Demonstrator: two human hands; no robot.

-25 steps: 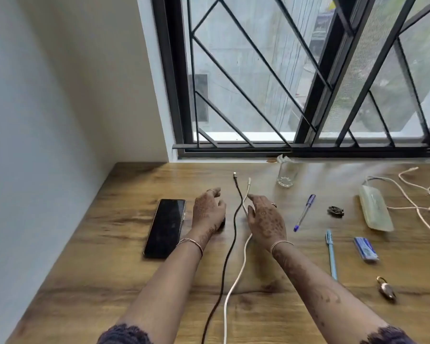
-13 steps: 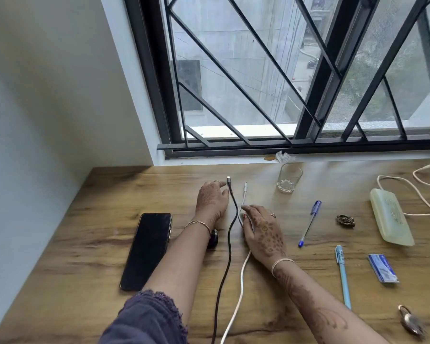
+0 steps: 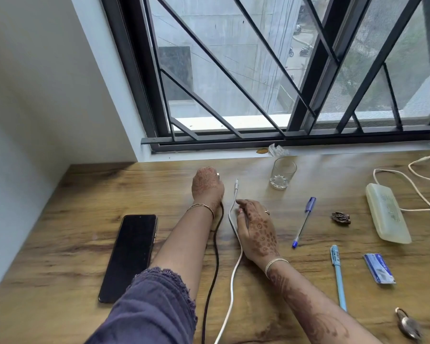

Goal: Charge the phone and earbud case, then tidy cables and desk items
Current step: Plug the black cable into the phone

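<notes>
A black phone (image 3: 132, 254) lies face up on the left of the wooden desk (image 3: 60, 244). My left hand (image 3: 207, 186) is closed around the plug end of the black cable (image 3: 215, 264), whose metal tip pokes out past my fingers. The cable runs back toward me along my forearm. My right hand (image 3: 257, 232) rests on the desk, thumb and fingers pinching the white cable (image 3: 233, 276). Its plug (image 3: 236, 184) lies free just ahead of my fingertips. I see no earbud case; my left forearm covers the spot beside the phone.
An empty glass (image 3: 282, 173) stands near the window sill. To the right lie a purple-capped pen (image 3: 304, 220), a light blue pen (image 3: 338, 276), a brown hair clip (image 3: 340, 218), a translucent case (image 3: 386, 214), loose white cords (image 3: 417, 192), a blue packet (image 3: 379, 268) and a padlock (image 3: 407, 324).
My left hand has reached forward along the black cable and closed on its plug end. The right hand has stayed on the white cable. My head has moved closer to the desk.
</notes>
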